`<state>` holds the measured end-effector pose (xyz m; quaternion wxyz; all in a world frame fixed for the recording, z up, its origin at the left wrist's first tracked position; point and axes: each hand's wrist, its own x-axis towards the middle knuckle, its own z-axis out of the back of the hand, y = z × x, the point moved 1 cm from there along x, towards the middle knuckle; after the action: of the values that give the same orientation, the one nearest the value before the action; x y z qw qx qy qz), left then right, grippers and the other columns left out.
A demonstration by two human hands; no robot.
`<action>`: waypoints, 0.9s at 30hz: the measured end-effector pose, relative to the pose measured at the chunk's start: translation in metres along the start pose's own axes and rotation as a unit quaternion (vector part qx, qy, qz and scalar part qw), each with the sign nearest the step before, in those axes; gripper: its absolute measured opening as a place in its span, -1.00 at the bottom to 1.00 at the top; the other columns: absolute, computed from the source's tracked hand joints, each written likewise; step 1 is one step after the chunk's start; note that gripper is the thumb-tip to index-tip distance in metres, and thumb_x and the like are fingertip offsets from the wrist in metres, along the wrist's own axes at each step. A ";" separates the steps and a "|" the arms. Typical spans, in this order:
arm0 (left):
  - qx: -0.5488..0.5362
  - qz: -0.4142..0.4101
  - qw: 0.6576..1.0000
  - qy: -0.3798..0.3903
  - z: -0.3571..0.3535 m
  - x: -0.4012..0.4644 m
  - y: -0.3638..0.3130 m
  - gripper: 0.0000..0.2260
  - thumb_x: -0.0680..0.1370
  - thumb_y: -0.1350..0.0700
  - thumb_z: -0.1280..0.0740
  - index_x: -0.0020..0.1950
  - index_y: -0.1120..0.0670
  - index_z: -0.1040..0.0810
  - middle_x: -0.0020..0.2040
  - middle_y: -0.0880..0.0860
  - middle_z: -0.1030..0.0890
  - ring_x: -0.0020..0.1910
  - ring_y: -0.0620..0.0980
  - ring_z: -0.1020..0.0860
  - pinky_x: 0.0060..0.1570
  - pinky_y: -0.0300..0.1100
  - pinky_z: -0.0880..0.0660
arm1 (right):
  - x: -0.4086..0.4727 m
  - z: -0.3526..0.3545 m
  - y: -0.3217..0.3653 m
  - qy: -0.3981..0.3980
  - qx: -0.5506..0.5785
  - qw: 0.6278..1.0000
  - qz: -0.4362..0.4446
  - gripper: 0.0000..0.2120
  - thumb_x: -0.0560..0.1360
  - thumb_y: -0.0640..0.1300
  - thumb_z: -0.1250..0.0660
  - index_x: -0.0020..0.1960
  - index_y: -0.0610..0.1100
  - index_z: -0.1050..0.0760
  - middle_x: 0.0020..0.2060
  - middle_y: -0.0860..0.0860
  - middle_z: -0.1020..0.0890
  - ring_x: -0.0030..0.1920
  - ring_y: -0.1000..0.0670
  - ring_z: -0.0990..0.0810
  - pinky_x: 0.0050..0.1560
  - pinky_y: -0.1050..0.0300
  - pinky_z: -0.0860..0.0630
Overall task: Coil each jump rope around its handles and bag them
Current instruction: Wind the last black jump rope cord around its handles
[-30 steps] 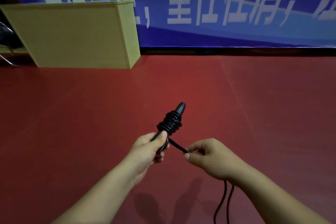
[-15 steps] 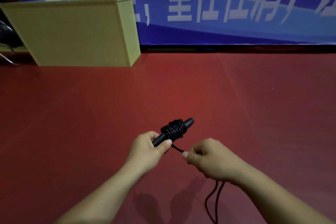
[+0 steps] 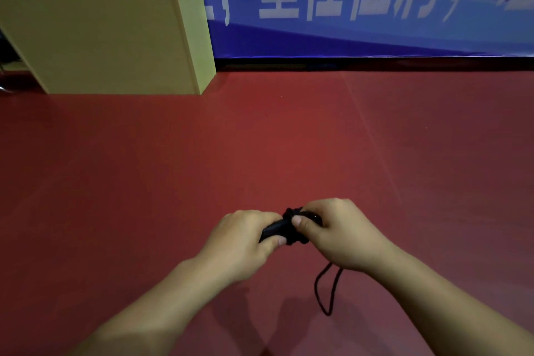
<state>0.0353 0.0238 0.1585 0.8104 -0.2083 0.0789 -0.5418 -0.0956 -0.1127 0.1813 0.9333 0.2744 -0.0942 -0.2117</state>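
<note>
- head view, task's thing: black jump rope (image 3: 291,227) held in mid-air low in the middle, above the red floor (image 3: 260,153), handles lying roughly level, left end toward the left hand.
- head view, left hand (image 3: 245,237): curled round the bare near end of the handles, thumb pressed along the underside.
- head view, right hand (image 3: 335,231): closed over the wound part and far end of the handles, thumb tip pressing on the coil; cannot tell how the hidden fingers lie.
- head view, done so far: a thick bunch of turns already wrapped round the middle of the handles, sitting tight between the two hands.
- head view, left to do: a doubled loop of loose cord (image 3: 328,292) hanging below the right wrist, not yet wound; judged a few more turns, then tucking the end.
- head view, bagging: no bag visible, no other ropes visible; judged the bagging step not begun for this rope, count of remaining ropes impossible to tell.
- head view, surroundings: yellow wooden box (image 3: 109,37) standing at far left, blue banner (image 3: 346,0) with white characters along the back, both well apart from the hands.
</note>
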 end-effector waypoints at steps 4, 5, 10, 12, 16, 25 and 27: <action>-0.003 -0.025 0.999 0.042 -0.001 -0.001 0.002 -0.84 0.52 -0.13 -0.35 0.04 -0.14 -0.53 -0.20 -0.10 -0.59 -0.21 -0.07 -0.53 -0.17 -0.09 -0.49 | 0.000 0.005 -0.006 -0.037 0.050 0.997 -0.034 -0.79 0.43 0.13 -0.41 -0.25 0.01 -0.59 -0.44 0.07 -0.65 -0.40 0.10 -0.63 -0.32 0.03 -0.58; -0.002 -0.027 0.998 0.054 -0.002 -0.003 0.002 -0.84 0.51 -0.15 -0.35 0.00 -0.12 -0.52 -0.24 -0.08 -0.58 -0.23 -0.07 -0.52 -0.19 -0.08 -0.49 | 0.000 0.006 -0.007 -0.036 0.069 0.996 -0.043 -0.82 0.41 0.11 -0.45 -0.23 0.01 -0.61 -0.44 0.08 -0.66 -0.42 0.12 -0.63 -0.32 0.04 -0.60; -0.074 -0.026 0.990 0.115 0.001 -0.006 0.001 -0.92 0.51 -0.09 -0.40 -0.06 -0.13 -0.58 -0.32 -0.10 -0.56 -0.32 -0.12 -0.50 -0.25 -0.11 -0.44 | 0.005 0.006 -0.014 -0.037 0.072 0.996 -0.046 -0.80 0.32 0.12 -0.55 -0.17 0.04 -0.64 -0.32 0.13 -0.66 -0.29 0.21 -0.61 -0.25 0.26 -0.54; -0.168 -0.029 0.971 0.168 0.003 -0.007 0.004 -0.91 0.52 -0.03 -0.42 0.00 -0.11 -0.63 -0.21 -0.03 -0.63 -0.23 -0.05 -0.56 -0.14 -0.03 -0.49 | 0.007 0.005 -0.019 -0.018 0.127 0.990 -0.064 -0.78 0.31 0.07 -0.57 -0.17 0.00 -0.62 -0.35 0.13 -0.64 -0.35 0.21 -0.58 -0.28 0.29 -0.51; -0.295 -0.032 0.927 0.231 0.008 -0.008 0.007 -0.84 0.53 0.02 -0.44 0.08 -0.01 -0.66 -0.13 0.04 -0.66 -0.14 -0.11 -0.56 -0.05 -0.02 -0.51 | 0.009 0.008 -0.029 0.024 0.220 0.972 -0.075 -0.77 0.34 -0.03 -0.56 -0.10 -0.06 -0.58 -0.38 0.11 -0.53 -0.40 0.18 -0.47 -0.31 0.34 -0.42; -0.409 -0.028 0.875 0.260 0.018 -0.012 0.013 -0.72 0.53 0.08 -0.43 0.10 0.27 -0.62 -0.25 -0.04 -0.55 -0.24 -0.13 -0.46 -0.16 -0.28 -0.41 | 0.013 0.011 -0.037 0.096 0.250 0.963 -0.042 -0.89 0.44 -0.10 -0.48 -0.13 -0.14 -0.61 -0.32 0.04 -0.58 -0.29 0.12 -0.52 -0.18 0.24 -0.48; -0.431 -0.028 0.865 0.254 0.019 -0.012 0.014 -0.61 0.50 -0.01 -0.46 0.09 0.30 -0.61 -0.25 -0.01 -0.53 -0.25 -0.12 -0.45 -0.17 -0.29 -0.41 | 0.012 0.010 -0.036 0.094 0.261 0.960 -0.036 -0.91 0.48 -0.13 -0.44 -0.12 -0.16 -0.61 -0.32 0.04 -0.59 -0.30 0.13 -0.52 -0.20 0.26 -0.46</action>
<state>0.0493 0.0442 0.1687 0.5765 -0.3941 0.5018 -0.5104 -0.1007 -0.1504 0.1704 0.8258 0.5302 -0.0478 -0.1859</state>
